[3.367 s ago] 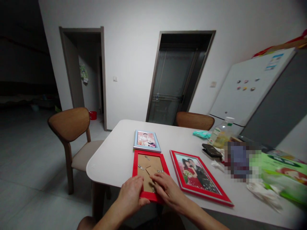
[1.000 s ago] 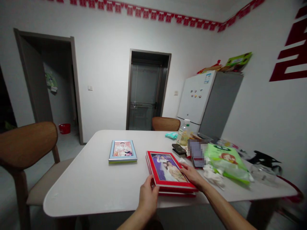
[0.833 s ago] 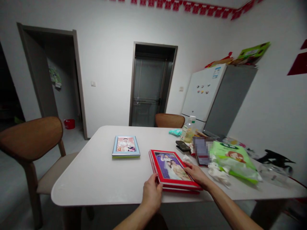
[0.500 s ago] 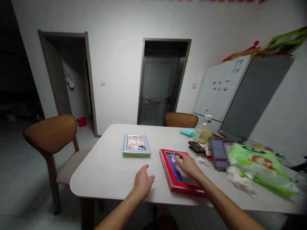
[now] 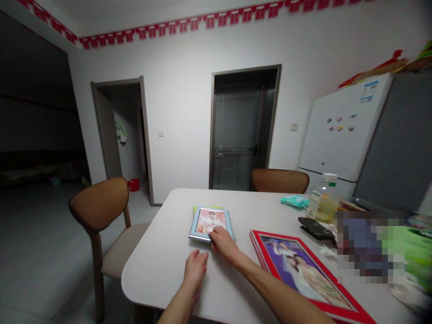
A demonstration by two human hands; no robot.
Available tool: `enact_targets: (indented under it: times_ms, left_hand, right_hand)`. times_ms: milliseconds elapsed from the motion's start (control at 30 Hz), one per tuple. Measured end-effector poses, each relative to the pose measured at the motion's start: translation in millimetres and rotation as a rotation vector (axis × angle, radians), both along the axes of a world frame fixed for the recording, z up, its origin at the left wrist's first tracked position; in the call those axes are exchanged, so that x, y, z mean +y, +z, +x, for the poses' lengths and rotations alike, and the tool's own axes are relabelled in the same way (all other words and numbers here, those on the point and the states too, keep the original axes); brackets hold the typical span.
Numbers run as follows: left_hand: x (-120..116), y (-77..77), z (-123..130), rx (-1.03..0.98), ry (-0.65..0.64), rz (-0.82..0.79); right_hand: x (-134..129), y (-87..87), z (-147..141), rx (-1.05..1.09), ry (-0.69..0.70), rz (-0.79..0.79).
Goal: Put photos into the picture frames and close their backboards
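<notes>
My right hand (image 5: pixel 222 243) grips the near edge of a light-blue photo frame (image 5: pixel 193 227), its fingers curled on the lower right part. The frame holds a pinkish picture and sits slightly askew over a lime-green edge (image 5: pixel 199 207) showing behind it. Just below the frame, my left hand (image 5: pixel 195 266) hovers over the table with bent fingers apart, holding nothing. Beneath my right forearm lies a larger red photo frame (image 5: pixel 261 252) with a purple-backed picture, its lower part partly covered by the arm.
On the white table's (image 5: pixel 158 252) right side stand a bottle (image 5: pixel 323 198) of yellowish liquid, a black wallet-like item (image 5: pixel 315 228), a teal packet (image 5: pixel 294 201) and a green package (image 5: pixel 416 252). Brown chairs (image 5: pixel 101 202) stand to the left and behind.
My right hand has left the red frame and moved left onto the blue frame, which is now turned askew over the green edge. The view has tilted up.
</notes>
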State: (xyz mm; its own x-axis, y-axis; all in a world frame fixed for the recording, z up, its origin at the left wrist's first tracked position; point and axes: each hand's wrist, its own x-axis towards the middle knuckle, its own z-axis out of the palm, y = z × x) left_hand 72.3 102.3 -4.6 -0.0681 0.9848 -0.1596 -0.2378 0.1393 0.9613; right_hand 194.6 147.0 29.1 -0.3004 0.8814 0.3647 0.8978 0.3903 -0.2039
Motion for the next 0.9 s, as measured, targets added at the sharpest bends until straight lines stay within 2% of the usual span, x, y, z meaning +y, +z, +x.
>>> enact_targets:
  times_ms: [133,267,333,467,567,633,700,767,900]
  left_hand:
    - [-10.5,3.6,2.8,-0.221,-0.001,0.009]
    - [-28.3,9.3,5.5,-0.375,0.091,0.171]
    - [-37.5,16.3,3.6,-0.333,0.155,0.269]
    - [-59.4,40.1,-5.1,0.053,0.161,0.446]
    - [-78.9,53.6,-10.9,0.376,0.028,0.634]
    - [-90.3,55.4,-13.7,0.597,-0.064,0.789]
    - [-98.9,52.0,-16.1,0.794,-0.144,0.927]
    - [-104.9,45.1,-17.5,0.952,-0.244,0.999]
    - [-111.8,27.8,-16.1,1.186,-0.405,0.944]
  right_hand:
    - [-36.0,2.4,-12.0,0.047,0.083,0.01]
    - [-72.4,11.6,-21.7,0.204,0.158,-0.061]
    - [-84.0,20.1,-23.4,0.365,0.186,-0.089]
    - [-93.8,42.9,-17.9,0.861,0.126,-0.217]
    - [-99.7,57.5,-7.8,1.245,0.066,-0.374]
    - [-105.9,61.5,0.4,1.419,0.09,-0.445]
    - [-112.7,59.2,8.7,1.506,0.131,-0.493]
    - [-118.3,50.6,16.7,1.535,0.131,-0.547]
    - [-120.9,22.0,31.0,1.427,0.068,-0.66]
